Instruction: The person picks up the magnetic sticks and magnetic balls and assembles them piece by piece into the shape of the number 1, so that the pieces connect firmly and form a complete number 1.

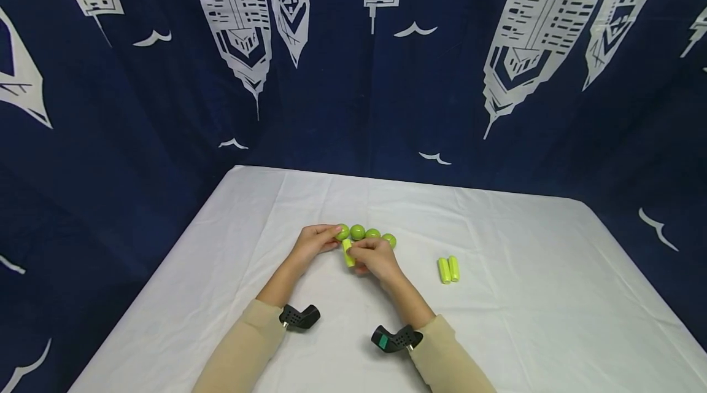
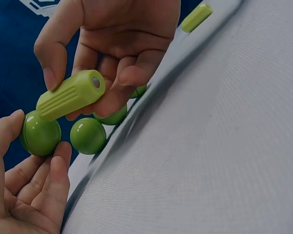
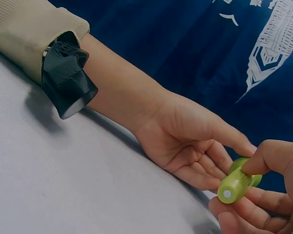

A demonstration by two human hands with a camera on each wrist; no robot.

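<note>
My left hand [image 1: 315, 244] pinches a shiny green ball [image 2: 41, 134] between thumb and fingers. My right hand [image 1: 375, 258] pinches a ribbed yellow-green magnetic rod [image 2: 71, 95] with a silvery dot in its end face [image 3: 228, 194]. The rod's far end meets the held ball in the left wrist view. Three more green balls stand in a row to the right of it: one [image 1: 358, 233] nearest, a second [image 1: 372, 234] behind my right hand, and a third [image 1: 390, 239] partly covered by that hand.
Two more yellow-green rods, one [image 1: 444, 271] and another [image 1: 454, 268], lie side by side to the right on the white tablecloth [image 1: 530, 295]. Behind the table hangs a dark blue curtain [image 1: 353, 104] with white building prints. Each wrist wears a black camera [image 1: 301, 317].
</note>
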